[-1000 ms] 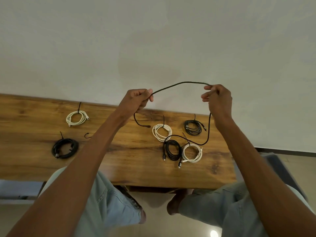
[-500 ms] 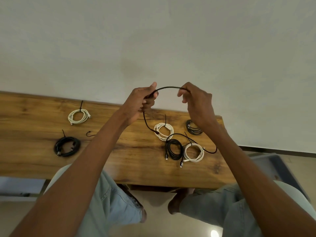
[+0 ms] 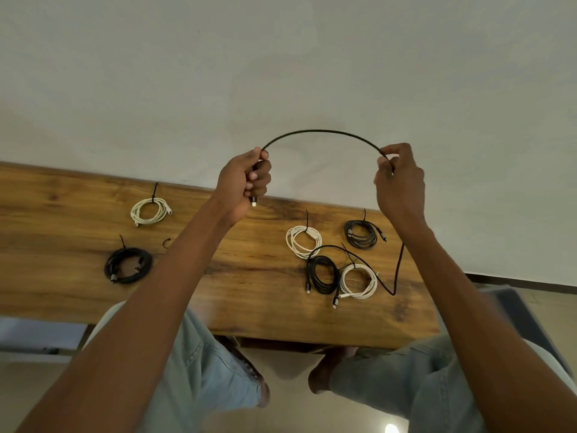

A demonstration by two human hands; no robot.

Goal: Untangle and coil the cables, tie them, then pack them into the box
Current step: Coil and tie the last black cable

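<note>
Far below and left of my left grip lie a tied white cable coil (image 3: pixel 150 211) and a tied black one (image 3: pixel 128 265) on the wooden tabletop (image 3: pixel 62 292). My left hand (image 3: pixel 245 179) fists the thin black braided cable (image 3: pixel 321 131) near its plug, anchoring the coil's start. My right hand (image 3: pixel 398 179) pinches it farther along, arching a loop; the slack hangs below onto four tied coils (image 3: pixel 331 260).

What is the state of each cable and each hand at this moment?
loose black cable: uncoiled, arched between both hands, tail trailing onto the table
left hand: grips the cable's plug end
right hand: pinches the cable
three white cable coils: coiled, tied
three black cable coils: coiled, tied
</note>
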